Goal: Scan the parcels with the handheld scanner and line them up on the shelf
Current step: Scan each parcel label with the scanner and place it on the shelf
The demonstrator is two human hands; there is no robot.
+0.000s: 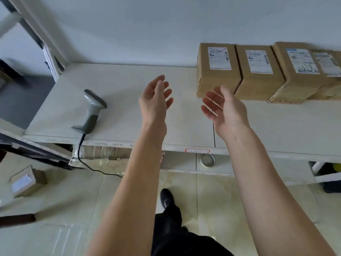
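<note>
Parcels, four brown cardboard boxes with white labels, are being shown lined up side by side along the back of a pale shelf (129, 100), at about two o'clock in the view. The leftmost parcel (217, 71) is touching the second parcel (258, 74); the third parcel (295, 74) and the fourth parcel (326, 74), partly cut off by the edge, are following to the right. The handheld scanner (91, 111), grey with a dark cable, is lying on the shelf at nine o'clock, well apart from the parcels. Two bare hands are being held above the middle of the shelf, palms facing each other. The left hand (155, 102) is being held with its grip apart, fingers relaxed, holding nothing. The right hand (227, 109), near the leftmost parcel, is likewise being held with its grip apart. Another box (27, 182) is lying on the floor at eight o'clock.
</note>
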